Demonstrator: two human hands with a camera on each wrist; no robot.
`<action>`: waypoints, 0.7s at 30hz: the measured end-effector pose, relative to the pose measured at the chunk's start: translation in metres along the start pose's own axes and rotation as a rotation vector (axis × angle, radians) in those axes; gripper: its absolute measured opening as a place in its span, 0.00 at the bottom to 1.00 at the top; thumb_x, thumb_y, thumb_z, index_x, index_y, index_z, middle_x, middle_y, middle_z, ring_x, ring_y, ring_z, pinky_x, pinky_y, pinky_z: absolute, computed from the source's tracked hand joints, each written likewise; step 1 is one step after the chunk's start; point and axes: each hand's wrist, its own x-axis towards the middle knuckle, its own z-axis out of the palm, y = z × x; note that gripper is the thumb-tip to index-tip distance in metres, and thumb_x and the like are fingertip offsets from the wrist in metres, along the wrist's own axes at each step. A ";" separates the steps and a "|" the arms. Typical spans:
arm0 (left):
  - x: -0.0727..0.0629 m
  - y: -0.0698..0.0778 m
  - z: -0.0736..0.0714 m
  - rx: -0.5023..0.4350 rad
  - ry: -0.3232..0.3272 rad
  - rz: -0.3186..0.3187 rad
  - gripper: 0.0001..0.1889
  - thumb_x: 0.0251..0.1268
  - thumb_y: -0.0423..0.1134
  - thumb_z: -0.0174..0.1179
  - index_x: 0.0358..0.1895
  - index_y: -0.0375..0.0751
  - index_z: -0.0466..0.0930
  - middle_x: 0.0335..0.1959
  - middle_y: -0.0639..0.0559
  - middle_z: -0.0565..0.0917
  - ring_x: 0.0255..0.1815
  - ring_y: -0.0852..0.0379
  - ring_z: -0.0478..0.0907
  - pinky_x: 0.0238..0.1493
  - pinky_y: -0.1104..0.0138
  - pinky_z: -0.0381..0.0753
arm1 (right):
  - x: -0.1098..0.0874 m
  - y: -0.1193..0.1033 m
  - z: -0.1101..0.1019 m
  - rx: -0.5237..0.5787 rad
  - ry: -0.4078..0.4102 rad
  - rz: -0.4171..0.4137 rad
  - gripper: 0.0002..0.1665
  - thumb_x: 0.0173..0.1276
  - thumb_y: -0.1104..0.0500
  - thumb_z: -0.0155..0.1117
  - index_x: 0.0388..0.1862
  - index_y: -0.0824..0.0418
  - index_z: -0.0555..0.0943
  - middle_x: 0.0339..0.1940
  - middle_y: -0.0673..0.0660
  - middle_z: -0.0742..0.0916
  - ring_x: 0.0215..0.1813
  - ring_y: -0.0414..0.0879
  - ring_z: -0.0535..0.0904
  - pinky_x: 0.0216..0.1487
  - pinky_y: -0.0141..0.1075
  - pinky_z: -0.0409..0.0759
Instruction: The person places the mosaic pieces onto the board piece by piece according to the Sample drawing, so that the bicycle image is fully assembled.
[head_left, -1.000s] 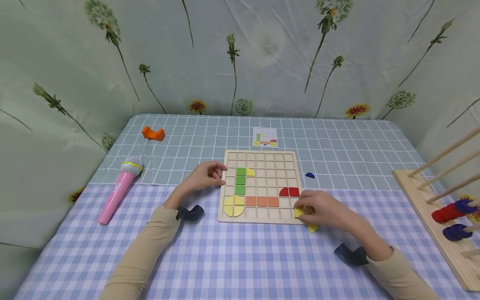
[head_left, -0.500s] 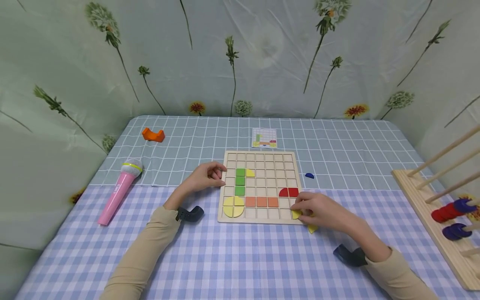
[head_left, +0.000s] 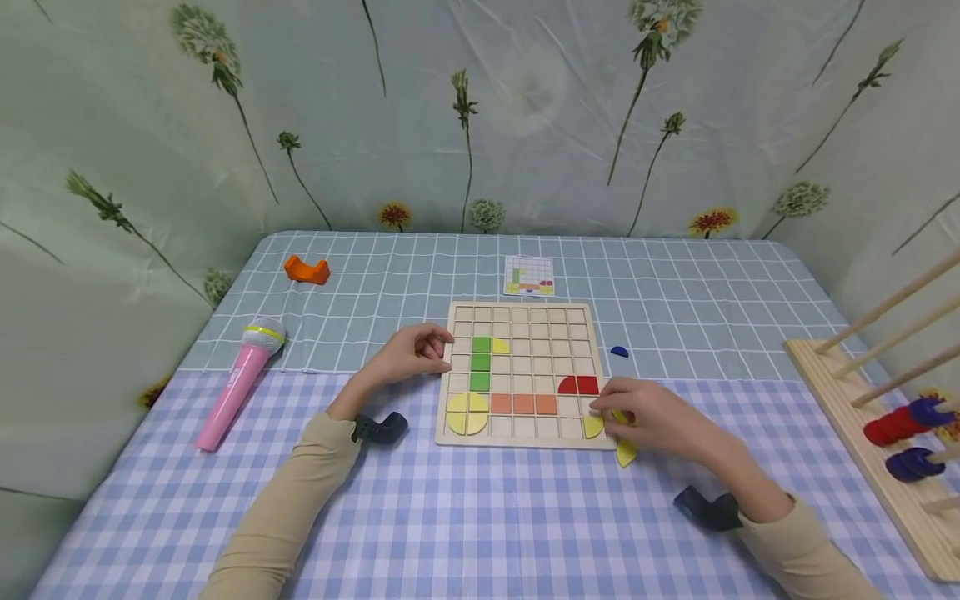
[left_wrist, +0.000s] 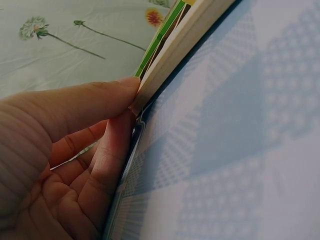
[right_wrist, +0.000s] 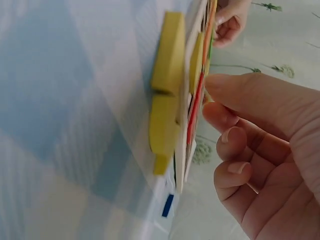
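Note:
My left hand [head_left: 408, 350] touches the left edge of a wooden grid board [head_left: 517, 318] with thumb and forefinger, the other fingers loosely bent. In the left wrist view its thumb [left_wrist: 112, 97] rests against the board's side. Over the lower right corner hovers my right hand [head_left: 656, 417], fingers loosely bent and holding nothing. A yellow quarter-circle piece [head_left: 593, 427] lies in that corner of the board, beside its fingertips. Just off the board's right edge lie more yellow pieces [head_left: 626, 452], partly covered by this hand and seen close in the right wrist view.
On the board lie green squares [head_left: 481, 362], orange squares [head_left: 525, 404], red pieces [head_left: 578, 384] and a yellow circle [head_left: 467, 413]. Around it are a pattern card [head_left: 528, 276], a blue half-circle [head_left: 619, 352], a pink toy microphone [head_left: 238, 383], an orange block [head_left: 307, 268] and a wooden bead rack [head_left: 862, 450].
My right hand set the yellow quarter-circle piece into the board's lower right corner, turned it, let it go and drew back slightly to the right. The left hand stayed at the board's edge.

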 end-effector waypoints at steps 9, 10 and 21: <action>-0.001 -0.002 0.000 -0.021 0.004 0.065 0.21 0.50 0.34 0.68 0.48 0.31 0.75 0.30 0.47 0.76 0.26 0.66 0.72 0.30 0.76 0.73 | -0.005 0.006 -0.013 -0.005 -0.001 0.131 0.12 0.55 0.63 0.69 0.41 0.59 0.86 0.34 0.48 0.83 0.28 0.33 0.68 0.27 0.23 0.70; -0.001 -0.002 0.000 -0.016 0.006 0.052 0.21 0.50 0.33 0.68 0.48 0.30 0.75 0.30 0.47 0.77 0.26 0.66 0.72 0.31 0.76 0.73 | -0.006 0.007 -0.013 -0.008 -0.003 0.139 0.12 0.55 0.63 0.69 0.40 0.59 0.86 0.34 0.48 0.83 0.27 0.33 0.68 0.27 0.23 0.70; 0.001 -0.001 0.001 0.012 0.012 -0.021 0.22 0.51 0.31 0.68 0.51 0.30 0.75 0.33 0.42 0.77 0.27 0.65 0.72 0.31 0.77 0.73 | -0.005 0.010 -0.016 -0.012 -0.041 0.220 0.11 0.54 0.62 0.70 0.38 0.60 0.86 0.30 0.48 0.84 0.25 0.34 0.67 0.26 0.24 0.68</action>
